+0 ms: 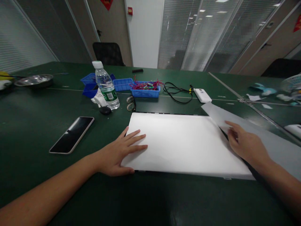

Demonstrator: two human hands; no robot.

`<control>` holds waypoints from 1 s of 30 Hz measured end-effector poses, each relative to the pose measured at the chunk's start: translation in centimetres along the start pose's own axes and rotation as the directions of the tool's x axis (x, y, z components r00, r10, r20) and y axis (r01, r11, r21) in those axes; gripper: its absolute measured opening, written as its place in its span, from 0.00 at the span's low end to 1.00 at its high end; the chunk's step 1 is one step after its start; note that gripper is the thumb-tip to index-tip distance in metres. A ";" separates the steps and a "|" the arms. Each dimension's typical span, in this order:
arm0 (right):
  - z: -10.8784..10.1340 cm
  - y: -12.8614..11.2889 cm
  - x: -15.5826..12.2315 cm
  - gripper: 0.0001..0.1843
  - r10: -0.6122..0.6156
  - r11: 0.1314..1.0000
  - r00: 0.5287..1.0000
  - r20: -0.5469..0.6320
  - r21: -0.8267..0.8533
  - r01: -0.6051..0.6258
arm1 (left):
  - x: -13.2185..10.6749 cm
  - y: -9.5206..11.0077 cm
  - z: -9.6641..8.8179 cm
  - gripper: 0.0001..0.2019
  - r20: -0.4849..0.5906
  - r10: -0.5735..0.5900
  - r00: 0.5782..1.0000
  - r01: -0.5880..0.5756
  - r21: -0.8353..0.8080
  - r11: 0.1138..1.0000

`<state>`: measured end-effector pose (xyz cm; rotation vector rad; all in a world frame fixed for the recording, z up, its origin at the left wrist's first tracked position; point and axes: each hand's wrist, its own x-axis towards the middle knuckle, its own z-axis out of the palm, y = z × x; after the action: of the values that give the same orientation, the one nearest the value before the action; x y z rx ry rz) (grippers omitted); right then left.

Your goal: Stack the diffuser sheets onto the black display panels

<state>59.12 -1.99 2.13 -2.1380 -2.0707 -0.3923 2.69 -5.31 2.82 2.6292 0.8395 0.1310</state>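
Observation:
My left hand (122, 151) lies with fingers spread on the left end of a flat white panel (183, 144), its thumb near the front edge. The panel rests on the green table, bright white on top, with a thin dark border along its back edge. Over the panel's right end is my right hand (246, 146), its fingers mostly curled and the index finger against a thin, greyish-white sheet (277, 138). This sheet slants up and off to the right, apart from most of the panel. My right fingertips partly hide the grip on it.
A phone (72, 135) lies left. Behind the panel stand a water bottle (107, 86), glasses (131, 103), a blue tray (145, 93) of red wires, a black cable (178, 94) and a white power bank (202, 95). A metal dish (34, 80) sits far left.

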 end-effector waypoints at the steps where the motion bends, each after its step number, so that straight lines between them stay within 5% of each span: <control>1: 0.1 -0.1 -0.1 0.33 -0.013 1.000 1.000 0.000 0.008 0.013 | 0.0 0.0 -0.1 0.47 0.002 -0.002 1.000 0.002 0.001 1.000; 9: 0.2 -0.2 -0.7 0.31 -0.094 0.993 0.993 -0.076 0.063 0.099 | 0.1 0.2 -0.1 0.47 0.019 -0.009 1.000 0.009 0.009 1.000; 13: 0.0 -0.7 -1.2 0.27 -0.235 0.968 0.968 -0.092 0.063 0.242 | 0.1 0.1 -0.1 0.47 0.018 -0.010 1.000 0.010 0.003 1.000; 21: -1.5 -2.7 -1.8 0.18 -0.626 0.746 0.739 -0.249 0.085 0.661 | 0.1 0.2 -0.2 0.47 -0.001 0.000 1.000 -0.001 -0.010 1.000; 30: -1.8 -4.0 -2.5 0.20 -0.771 0.550 0.546 -0.328 0.090 0.830 | 0.0 0.1 -0.1 0.47 0.005 -0.004 1.000 0.004 -0.004 1.000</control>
<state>54.98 -4.70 2.82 -0.7905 -2.6474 -0.4373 2.75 -5.32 2.90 2.6232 0.8425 0.1253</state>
